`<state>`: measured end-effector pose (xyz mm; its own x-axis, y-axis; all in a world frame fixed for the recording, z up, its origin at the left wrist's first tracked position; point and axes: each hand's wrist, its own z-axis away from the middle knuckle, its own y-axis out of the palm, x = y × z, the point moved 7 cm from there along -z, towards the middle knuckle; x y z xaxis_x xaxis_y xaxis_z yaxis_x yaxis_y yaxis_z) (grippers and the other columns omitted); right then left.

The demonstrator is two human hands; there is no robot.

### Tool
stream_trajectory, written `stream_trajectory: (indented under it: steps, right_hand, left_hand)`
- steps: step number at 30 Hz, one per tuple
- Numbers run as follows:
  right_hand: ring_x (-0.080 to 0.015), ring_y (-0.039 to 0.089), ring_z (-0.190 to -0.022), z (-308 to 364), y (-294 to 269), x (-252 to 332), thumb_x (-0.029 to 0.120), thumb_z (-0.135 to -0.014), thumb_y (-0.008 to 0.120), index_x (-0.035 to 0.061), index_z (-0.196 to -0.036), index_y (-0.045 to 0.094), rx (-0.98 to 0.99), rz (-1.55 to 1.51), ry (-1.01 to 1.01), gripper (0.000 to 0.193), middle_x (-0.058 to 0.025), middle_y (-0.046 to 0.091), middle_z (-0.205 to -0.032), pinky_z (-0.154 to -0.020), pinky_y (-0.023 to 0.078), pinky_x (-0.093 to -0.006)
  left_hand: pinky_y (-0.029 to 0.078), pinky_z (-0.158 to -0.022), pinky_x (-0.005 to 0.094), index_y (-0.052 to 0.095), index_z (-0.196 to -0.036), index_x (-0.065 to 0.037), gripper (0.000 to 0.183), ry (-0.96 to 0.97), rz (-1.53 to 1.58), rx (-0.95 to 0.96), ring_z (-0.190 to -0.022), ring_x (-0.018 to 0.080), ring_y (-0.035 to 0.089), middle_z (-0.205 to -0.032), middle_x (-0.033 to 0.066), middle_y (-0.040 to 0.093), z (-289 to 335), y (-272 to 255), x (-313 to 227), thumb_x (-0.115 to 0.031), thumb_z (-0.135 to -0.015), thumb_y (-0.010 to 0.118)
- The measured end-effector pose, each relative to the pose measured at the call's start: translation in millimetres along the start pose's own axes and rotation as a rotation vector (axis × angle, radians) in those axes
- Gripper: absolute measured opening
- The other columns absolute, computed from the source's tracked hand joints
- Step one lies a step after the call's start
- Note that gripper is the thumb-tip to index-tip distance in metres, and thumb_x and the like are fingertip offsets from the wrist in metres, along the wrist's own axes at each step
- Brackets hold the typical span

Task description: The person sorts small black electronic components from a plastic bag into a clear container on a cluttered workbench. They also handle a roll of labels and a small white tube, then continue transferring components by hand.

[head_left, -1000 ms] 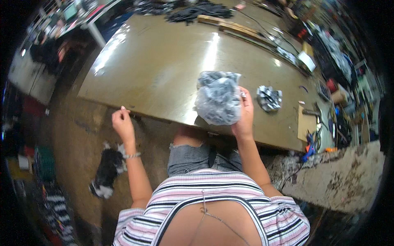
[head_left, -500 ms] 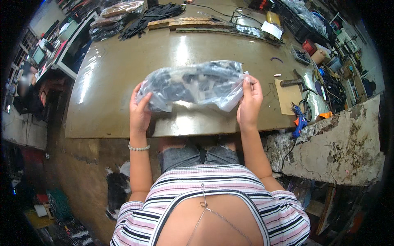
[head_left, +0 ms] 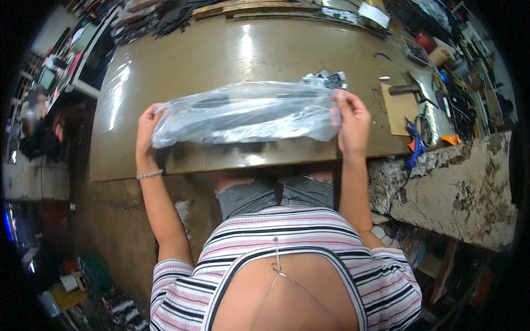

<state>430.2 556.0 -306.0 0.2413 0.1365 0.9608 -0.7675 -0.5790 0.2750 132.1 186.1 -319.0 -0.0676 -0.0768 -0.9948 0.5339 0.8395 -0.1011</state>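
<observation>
The left hand (head_left: 148,129) and the right hand (head_left: 354,124) each pinch one end of a clear plastic bag (head_left: 248,117), which spans the space between them, held above the near edge of the tabletop (head_left: 193,58); something dark shows through its film, too blurred to identify. Just beyond the right hand's fingertips, partly hidden by the bag, is a crumpled grey-and-white bundle (head_left: 327,79). To the right of that hand lie a blue glue gun (head_left: 415,148), an orange piece (head_left: 451,139), and a brown sheet (head_left: 398,110) with a hammer (head_left: 404,89) across its far end. Farther past the right hand, an open clear box (head_left: 415,52) holds small dark pieces. Well beyond both hands, wooden strips (head_left: 254,9) line the far side, with dark strips (head_left: 172,21) heaped to their left. Compared with half a second ago, the hands are wider apart, the bag is stretched longer and flatter, and the bundle behind it has come into sight.
</observation>
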Motion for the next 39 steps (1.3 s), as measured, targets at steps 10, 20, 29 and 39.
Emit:
stream_trajectory:
  steps: [10,20,29,39]
  right_hand:
    - [-0.0079,0.056,-0.083,6.9,2.8,20.5,0.011,-0.088,0.063,0.001,-0.114,0.06,0.355,0.381,-0.045,0.028,-0.0026,0.065,-0.094,-0.077,0.044,-0.0212]
    - [-0.0136,0.057,-0.078,1.4,53.9,45.9,0.01,-0.086,0.061,0.0002,-0.097,0.066,0.401,0.601,-0.346,0.015,-0.0067,0.062,-0.087,-0.069,0.045,-0.0243]
    - [-0.0246,0.056,-0.109,123.6,116.0,59.5,-0.003,-0.069,0.063,0.0067,-0.094,0.065,1.202,0.898,-1.031,0.027,-0.0059,0.062,-0.096,-0.104,0.033,-0.0494]
    - [-0.0363,0.043,-0.124,55.5,81.6,94.8,0.017,-0.076,0.072,-0.0018,-0.129,0.046,0.468,1.009,-0.763,0.062,-0.0204,0.044,-0.135,-0.105,0.032,-0.044]
  left_hand:
    - [0.041,-0.095,0.0304,0.057,-0.119,-0.002,0.045,0.115,-0.253,0.078,-0.11,0.0179,0.054,-0.115,0.0084,0.06,6.2,33.6,-54.0,-0.039,-0.095,0.049]
    - [0.046,-0.076,0.032,0.062,-0.106,0.001,0.051,0.114,-0.552,1.013,-0.083,0.0158,0.055,-0.096,0.0096,0.065,-49.6,302.5,-74.5,-0.047,-0.092,0.053]
    - [0.046,-0.07,0.0412,0.065,-0.086,0.004,0.05,0.456,-0.738,0.466,-0.071,0.0296,0.062,-0.079,0.0212,0.065,-137.6,218.5,-70.1,-0.046,-0.086,0.059]
    - [0.047,-0.091,0.0423,0.035,-0.135,0.0,0.084,-0.111,-0.68,0.413,-0.106,0.0363,0.056,-0.126,0.0256,0.047,-105.1,121.5,-69.4,-0.065,-0.083,0.051]
